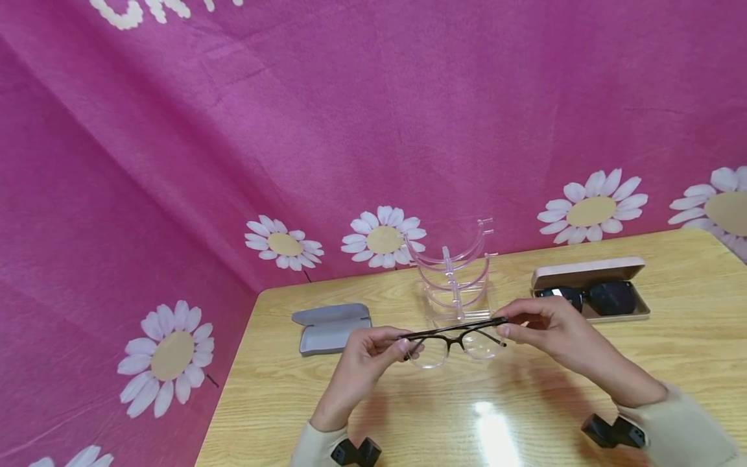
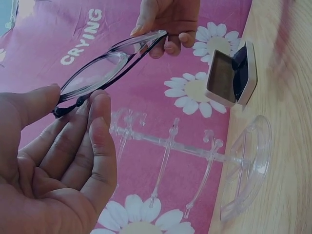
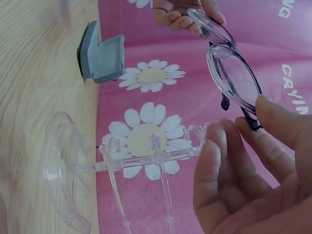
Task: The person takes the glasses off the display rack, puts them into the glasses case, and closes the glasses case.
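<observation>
Both hands hold a pair of eyeglasses (image 1: 452, 341) with a dark upper rim and clear lower rims, raised above the table. My left hand (image 1: 373, 355) pinches the left end of the frame between thumb and fingers. At the opposite end, my right hand (image 1: 554, 325) pinches the frame near the hinge. In the left wrist view the eyeglasses (image 2: 105, 73) appear edge-on, and in the right wrist view both lenses of the eyeglasses (image 3: 233, 73) show. Behind them stands a clear plastic glasses display stand (image 1: 452, 279) with curved arms, none bearing glasses.
An open grey glasses case (image 1: 334, 334) lies at the left of the wooden table (image 1: 280, 415). On the right, an open case (image 1: 589, 269) contains dark sunglasses (image 1: 609, 298). A pink cloth (image 1: 467, 117) with daisies hangs behind the table.
</observation>
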### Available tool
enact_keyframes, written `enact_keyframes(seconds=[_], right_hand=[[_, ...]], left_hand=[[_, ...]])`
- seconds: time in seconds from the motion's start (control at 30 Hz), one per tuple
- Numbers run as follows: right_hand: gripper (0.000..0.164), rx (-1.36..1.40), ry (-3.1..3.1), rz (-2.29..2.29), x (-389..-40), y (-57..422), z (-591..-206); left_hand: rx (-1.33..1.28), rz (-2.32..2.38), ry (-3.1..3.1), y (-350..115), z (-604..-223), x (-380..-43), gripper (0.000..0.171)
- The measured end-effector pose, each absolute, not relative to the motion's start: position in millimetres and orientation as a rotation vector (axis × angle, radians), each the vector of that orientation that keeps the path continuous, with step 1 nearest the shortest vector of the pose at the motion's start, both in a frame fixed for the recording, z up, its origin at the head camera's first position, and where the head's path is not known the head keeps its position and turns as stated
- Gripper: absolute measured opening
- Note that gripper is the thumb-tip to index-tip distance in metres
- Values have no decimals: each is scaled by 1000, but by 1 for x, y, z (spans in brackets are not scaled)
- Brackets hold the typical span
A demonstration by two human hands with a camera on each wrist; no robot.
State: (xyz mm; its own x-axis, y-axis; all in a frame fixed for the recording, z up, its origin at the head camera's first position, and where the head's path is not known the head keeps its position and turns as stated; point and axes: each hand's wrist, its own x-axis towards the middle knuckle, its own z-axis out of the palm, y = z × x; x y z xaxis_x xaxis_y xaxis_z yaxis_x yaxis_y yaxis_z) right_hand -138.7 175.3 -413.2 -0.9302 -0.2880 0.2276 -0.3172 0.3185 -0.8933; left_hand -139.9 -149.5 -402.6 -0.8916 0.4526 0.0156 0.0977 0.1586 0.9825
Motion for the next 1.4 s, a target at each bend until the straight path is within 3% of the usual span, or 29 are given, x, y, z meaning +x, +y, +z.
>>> enact_keyframes(seconds=[0.73, 1.4], right_hand=[[22, 674, -2431, 2050, -156, 131, -420], [25, 662, -2455, 2115, -172, 58, -450]], left_hand=[[218, 1880, 2313, -184, -415, -159, 22], [95, 1886, 2388, -245, -444, -174, 28]])
